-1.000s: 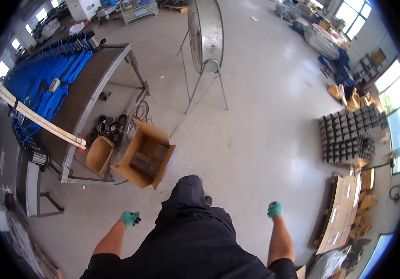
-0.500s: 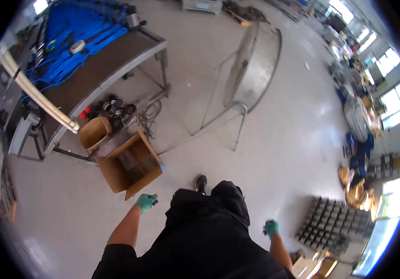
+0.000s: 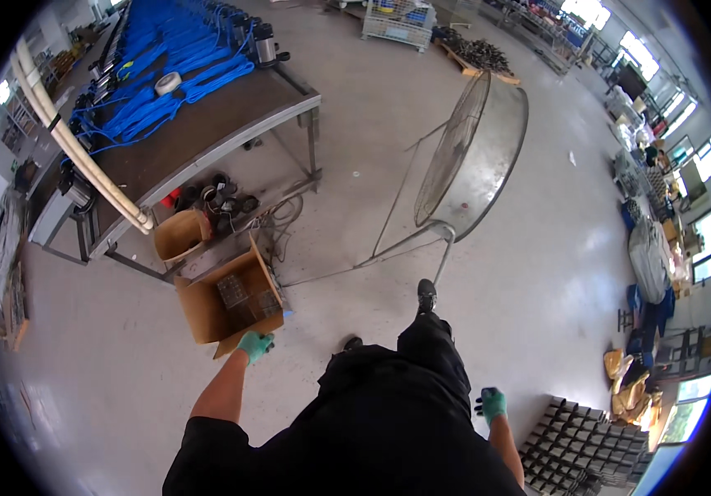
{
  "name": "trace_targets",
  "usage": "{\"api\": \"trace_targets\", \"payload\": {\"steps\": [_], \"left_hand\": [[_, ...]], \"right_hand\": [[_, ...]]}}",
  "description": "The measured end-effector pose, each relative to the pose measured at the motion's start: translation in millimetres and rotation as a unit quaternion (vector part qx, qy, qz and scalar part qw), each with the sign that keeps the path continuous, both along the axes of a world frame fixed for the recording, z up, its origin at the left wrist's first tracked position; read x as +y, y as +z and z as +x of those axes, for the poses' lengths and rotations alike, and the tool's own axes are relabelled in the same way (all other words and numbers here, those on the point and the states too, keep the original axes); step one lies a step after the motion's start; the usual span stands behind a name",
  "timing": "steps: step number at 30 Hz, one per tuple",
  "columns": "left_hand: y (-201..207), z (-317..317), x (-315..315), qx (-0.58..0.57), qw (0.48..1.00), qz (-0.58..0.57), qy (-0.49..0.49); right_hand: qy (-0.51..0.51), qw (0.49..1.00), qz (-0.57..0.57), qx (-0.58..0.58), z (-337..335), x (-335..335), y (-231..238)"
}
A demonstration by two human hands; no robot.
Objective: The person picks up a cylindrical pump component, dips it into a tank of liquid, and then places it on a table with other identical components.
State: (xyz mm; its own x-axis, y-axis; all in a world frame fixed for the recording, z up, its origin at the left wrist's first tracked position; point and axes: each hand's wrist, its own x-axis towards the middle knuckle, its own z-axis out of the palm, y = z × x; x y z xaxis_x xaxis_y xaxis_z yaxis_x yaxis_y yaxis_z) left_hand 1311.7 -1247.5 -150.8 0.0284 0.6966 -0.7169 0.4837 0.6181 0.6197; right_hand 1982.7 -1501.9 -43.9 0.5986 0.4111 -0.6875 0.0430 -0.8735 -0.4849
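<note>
My left hand (image 3: 255, 345), in a green glove with dark fingertips, is held out loosely with its fingers slightly bent and nothing seen in it. It appears just in front of the near flap of an open cardboard box (image 3: 231, 306); whether it touches the flap I cannot tell. Some clear, gridded pieces lie inside the box. My right hand (image 3: 492, 403), gloved the same way, hangs at my right side with its fingers apart and holds nothing. The nearest thing to it is a stack of dark grey compartmented pieces (image 3: 579, 442) on the floor.
A workbench (image 3: 207, 124) with blue cords and metal cylinders stands at the left. A smaller carton (image 3: 182, 236) and a cable coil (image 3: 288, 217) lie by its legs. Ahead is a large drum fan (image 3: 488, 157) on a tubular stand. Bags and goods line the right wall.
I have stepped forward, one foot now out ahead near the fan's stand. My left hand has come level with the box's near flap. The fingers of my right hand look more spread.
</note>
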Motion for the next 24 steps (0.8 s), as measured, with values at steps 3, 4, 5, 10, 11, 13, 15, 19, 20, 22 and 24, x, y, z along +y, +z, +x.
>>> {"api": "trace_targets", "payload": {"steps": [3, 4, 5, 10, 11, 13, 15, 19, 20, 22, 24], "left_hand": [[-6, -14, -31, 0.032, 0.995, -0.082, 0.054], [-15, -22, -44, 0.026, 0.991, -0.104, 0.083], [-21, -24, -55, 0.032, 0.985, -0.127, 0.114], [-17, 4, -78, 0.065, 0.966, -0.209, 0.138], [-17, 18, -79, 0.065, 0.966, -0.215, 0.125], [-12, 51, -75, 0.067, 0.965, -0.224, 0.119], [-3, 93, -58, 0.019, 0.973, -0.18, 0.141], [28, 164, -29, -0.076, 0.977, -0.083, 0.181], [43, 180, -31, -0.075, 0.972, -0.085, 0.204], [75, 204, -47, -0.096, 0.945, -0.025, 0.312], [100, 216, -84, -0.047, 0.954, -0.057, 0.289]], "right_hand": [[0.008, 1.0, 0.021, 0.008, 4, 36, 7], [0.018, 0.999, 0.027, 0.012, 8, 42, 4], [0.013, 0.999, 0.027, 0.014, 14, 45, -1], [-0.001, 1.0, 0.01, 0.004, 46, 43, -25], [-0.014, 1.0, 0.004, 0.008, 53, 40, -27], [-0.032, 0.999, -0.02, 0.025, 67, 37, -32], [-0.032, 0.998, -0.049, 0.031, 85, 32, -41], [0.0, 0.986, -0.106, 0.132, 148, 23, -84], [0.023, 0.985, -0.114, 0.131, 166, 37, -89], [0.089, 0.957, -0.235, 0.144, 188, 75, -92], [0.108, 0.941, -0.286, 0.144, 224, 117, -112]]}}
